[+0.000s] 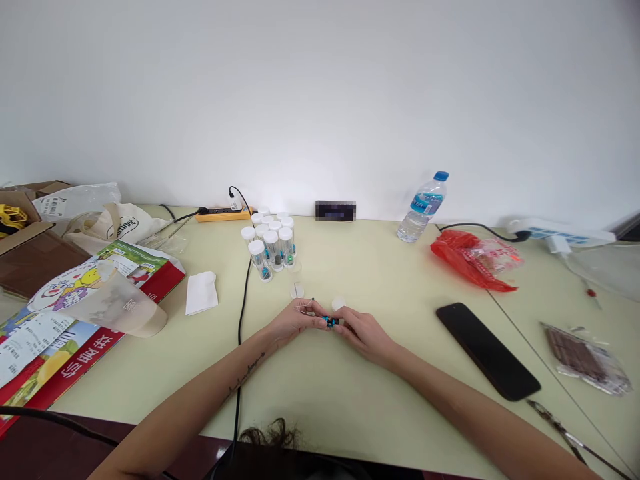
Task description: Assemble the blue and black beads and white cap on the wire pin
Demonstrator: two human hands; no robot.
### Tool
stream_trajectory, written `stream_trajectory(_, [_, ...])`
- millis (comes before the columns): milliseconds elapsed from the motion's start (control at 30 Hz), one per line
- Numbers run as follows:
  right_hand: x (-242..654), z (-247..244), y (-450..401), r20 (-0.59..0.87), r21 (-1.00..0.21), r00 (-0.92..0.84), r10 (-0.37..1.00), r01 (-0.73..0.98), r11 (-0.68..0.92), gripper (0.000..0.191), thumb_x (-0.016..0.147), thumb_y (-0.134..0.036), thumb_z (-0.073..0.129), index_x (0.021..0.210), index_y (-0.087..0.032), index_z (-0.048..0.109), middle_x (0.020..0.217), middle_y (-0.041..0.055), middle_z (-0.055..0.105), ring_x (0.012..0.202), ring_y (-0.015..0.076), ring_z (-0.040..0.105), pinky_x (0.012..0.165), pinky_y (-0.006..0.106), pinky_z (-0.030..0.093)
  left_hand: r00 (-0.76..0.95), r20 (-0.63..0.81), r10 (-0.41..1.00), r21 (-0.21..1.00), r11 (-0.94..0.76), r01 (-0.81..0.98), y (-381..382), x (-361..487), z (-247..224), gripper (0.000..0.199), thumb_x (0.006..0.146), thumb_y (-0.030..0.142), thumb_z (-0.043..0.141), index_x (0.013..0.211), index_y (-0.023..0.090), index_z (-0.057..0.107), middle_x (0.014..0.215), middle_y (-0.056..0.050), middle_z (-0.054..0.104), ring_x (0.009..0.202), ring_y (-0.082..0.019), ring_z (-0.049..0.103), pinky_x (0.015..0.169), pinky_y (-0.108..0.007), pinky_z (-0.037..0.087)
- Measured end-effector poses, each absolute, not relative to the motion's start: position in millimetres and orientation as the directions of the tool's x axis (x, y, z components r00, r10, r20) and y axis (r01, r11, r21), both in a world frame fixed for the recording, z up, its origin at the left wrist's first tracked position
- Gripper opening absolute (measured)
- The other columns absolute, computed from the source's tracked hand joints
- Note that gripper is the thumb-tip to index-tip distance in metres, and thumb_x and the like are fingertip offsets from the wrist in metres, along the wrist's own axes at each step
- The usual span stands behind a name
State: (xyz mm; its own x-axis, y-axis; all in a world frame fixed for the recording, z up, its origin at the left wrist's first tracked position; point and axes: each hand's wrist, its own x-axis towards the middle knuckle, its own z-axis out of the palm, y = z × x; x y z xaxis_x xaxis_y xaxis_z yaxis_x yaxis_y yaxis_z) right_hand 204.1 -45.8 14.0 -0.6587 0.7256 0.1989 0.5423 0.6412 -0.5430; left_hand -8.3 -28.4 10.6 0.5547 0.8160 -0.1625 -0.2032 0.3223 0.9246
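Between my two hands is a small cluster of blue and black beads (pixel 331 322), with a thin pale strand looping near the left fingers. My left hand (pixel 299 319) is closed, its thumb and fingers pinching the beads from the left. From the other side, my right hand (pixel 364 335) pinches them with its fingertips. A round white cap (pixel 339 304) lies just beyond the right fingers. Another pale, round lid-like piece (pixel 297 291) is behind the left hand. Farther back stand several clear tubes with white caps (pixel 273 250), holding small blue and dark pieces.
A black cable (pixel 241 333) runs down the table left of the tubes. Leftward are a folded tissue (pixel 202 293), a plastic cup (pixel 123 307) and printed bags. To the right are a water bottle (pixel 423 208), red plastic bag (pixel 465 259), black phone (pixel 487 350) and pliers-like tool (pixel 555 421).
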Motion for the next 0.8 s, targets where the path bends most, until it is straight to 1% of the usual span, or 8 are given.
stream_trajectory(200, [204.7,14.0,-46.5,0.181,-0.555,-0.646,0.741,0.556,0.619,0.027,0.097,-0.036,0.033,0.11,-0.019,0.048,0.081,0.0035,0.062,0.068,0.0154,0.055,0.062,0.026,0.041,0.547,-0.166,0.82,0.923,0.324,-0.207,-29.0,-8.0,11.6,0.024,0.06,0.024,0.079,0.078,0.012,0.068,0.075,-0.006,0.067,0.079,-0.019,0.063,0.084,-0.036,0.044])
stream_trajectory(467, [204.8,13.6,-46.9,0.183,-0.572,-0.648,0.739,0.542,0.616,0.028,0.099,-0.035,0.028,0.11,-0.02,0.049,0.09,0.0049,0.063,0.073,0.016,0.057,0.064,0.026,0.041,0.556,-0.164,0.815,0.916,0.335,-0.22,-29.5,-8.0,11.8,0.024,0.06,0.023,0.079,0.079,0.012,0.068,0.078,-0.007,0.068,0.079,-0.019,0.063,0.084,-0.036,0.044])
stream_trajectory(633, [205.1,13.2,-46.8,0.174,-0.562,-0.649,0.741,0.552,0.616,0.027,0.097,-0.038,0.034,0.107,-0.019,0.05,0.08,0.0029,0.061,0.066,0.0153,0.055,0.06,0.025,0.04,0.551,-0.164,0.818,0.927,0.319,-0.197,-29.4,-8.2,11.8,0.024,0.061,0.024,0.078,0.078,0.012,0.068,0.078,-0.007,0.068,0.078,-0.018,0.062,0.082,-0.033,0.044])
stream_trajectory(800, [204.6,12.4,-45.9,0.208,-0.554,-0.656,0.725,0.532,0.641,0.029,0.098,-0.036,0.029,0.108,-0.02,0.051,0.089,0.0045,0.061,0.072,0.0153,0.056,0.064,0.026,0.041,0.558,-0.164,0.813,0.927,0.321,-0.196,-28.6,-8.5,9.8,0.024,0.061,0.024,0.078,0.078,0.012,0.067,0.077,-0.007,0.067,0.078,-0.018,0.062,0.083,-0.035,0.044])
